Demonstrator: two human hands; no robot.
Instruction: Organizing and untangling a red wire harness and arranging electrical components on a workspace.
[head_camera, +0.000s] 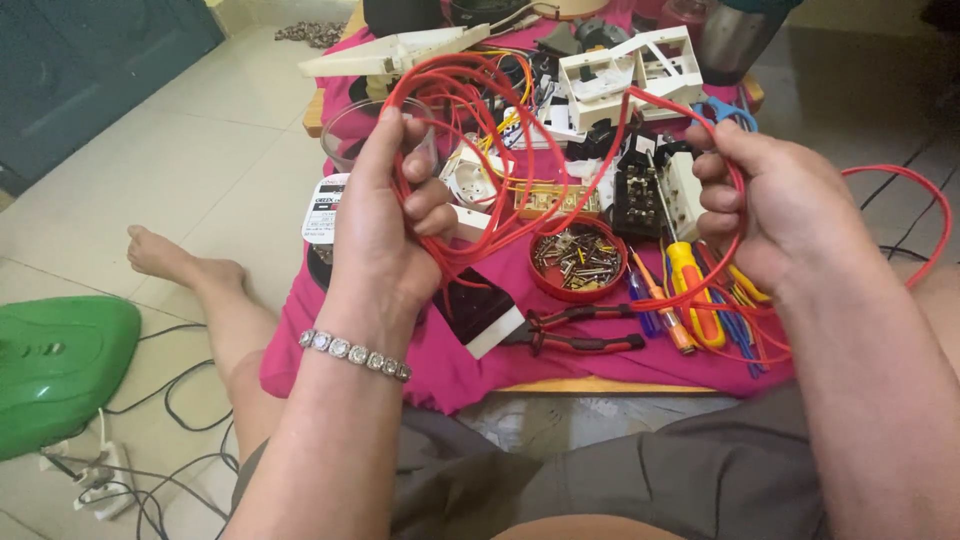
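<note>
My left hand (385, 215) grips a bundle of looped red wire (480, 110) above a low table covered with a pink cloth (440, 350). A bracelet sits on that wrist. My right hand (775, 205) is closed on another stretch of the same red wire, which runs down past the screwdrivers and loops off to the right (925, 200). The wire spans between both hands over the table's parts.
On the cloth lie a red lid of screws (578, 262), red-handled pliers (580, 330), yellow and orange screwdrivers (690, 290), white switch frames (625, 75) and black switch modules (635, 190). A green object (55, 365) and a power strip (100, 480) lie on the floor at left.
</note>
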